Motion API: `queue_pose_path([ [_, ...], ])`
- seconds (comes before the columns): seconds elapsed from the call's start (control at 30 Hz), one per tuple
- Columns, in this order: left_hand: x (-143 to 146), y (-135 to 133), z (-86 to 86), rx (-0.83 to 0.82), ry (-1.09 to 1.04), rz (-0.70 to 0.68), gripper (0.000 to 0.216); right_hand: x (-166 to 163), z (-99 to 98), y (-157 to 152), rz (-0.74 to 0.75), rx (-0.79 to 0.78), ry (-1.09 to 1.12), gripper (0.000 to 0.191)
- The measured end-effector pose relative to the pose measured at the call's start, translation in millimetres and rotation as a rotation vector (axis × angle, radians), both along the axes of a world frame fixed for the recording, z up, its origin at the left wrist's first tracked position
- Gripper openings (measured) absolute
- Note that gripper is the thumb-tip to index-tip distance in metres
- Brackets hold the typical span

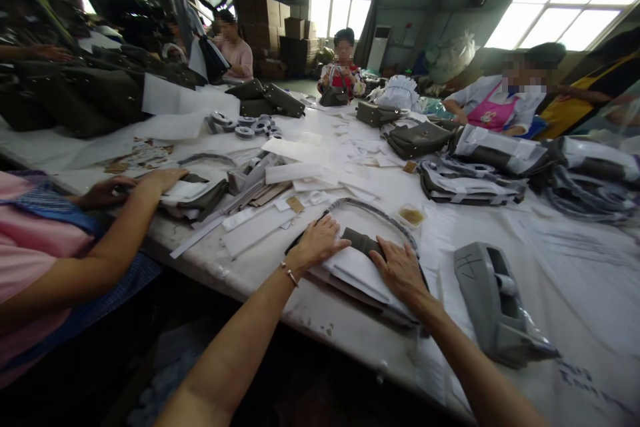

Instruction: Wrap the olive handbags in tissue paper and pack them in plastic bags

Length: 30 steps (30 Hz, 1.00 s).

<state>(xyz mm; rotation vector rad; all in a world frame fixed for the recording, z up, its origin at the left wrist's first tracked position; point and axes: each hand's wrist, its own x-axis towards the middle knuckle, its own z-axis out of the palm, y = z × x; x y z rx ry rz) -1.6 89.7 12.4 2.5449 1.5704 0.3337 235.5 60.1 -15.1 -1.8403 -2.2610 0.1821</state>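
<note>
In front of me a dark handbag (357,242) lies on the table, its body largely covered by white paper (361,272). Its wrapped handle (380,210) arches away at the far side. My left hand (317,243) rests on the bag's left part, fingers extended and thumb pointing at the dark strap in the middle. On the right part lies my right hand (403,271), with fingers spread and the thumb by that strap's other end. Neither hand is wrapped around anything. The bag's underside is hidden.
A grey tape dispenser (493,300) stands at the right. White paper strips (260,227) lie to the left, and a small dish (411,216) sits beyond the bag. A co-worker's arm (117,227) works at another bag on the left. More bags (420,140) are farther back.
</note>
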Motion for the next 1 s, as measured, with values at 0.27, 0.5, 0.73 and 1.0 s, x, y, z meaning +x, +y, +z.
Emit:
queue_pose_path([
  [0.27, 3.3, 5.1, 6.3, -0.042, 0.033, -0.011, 0.051, 10.9, -4.5, -5.8, 0.036, -0.021, -0.049, 0.055],
  [0.5, 1.1, -10.8, 5.1, -0.044, 0.014, -0.024, 0.056, 21.2, -4.6, -17.1, 0.111, -0.040, 0.026, 0.053],
  [0.73, -52.5, -8.4, 14.5, -0.026, -0.111, 0.212, 0.033, 22.2, 25.5, -19.8, 0.137, -0.157, 0.105, 0.050],
  [1.0, -88.0, 14.9, -8.0, -0.042, 0.044, 0.410, 0.021, -79.8, 53.1, -54.5, 0.471, 0.015, 0.127, 0.059],
])
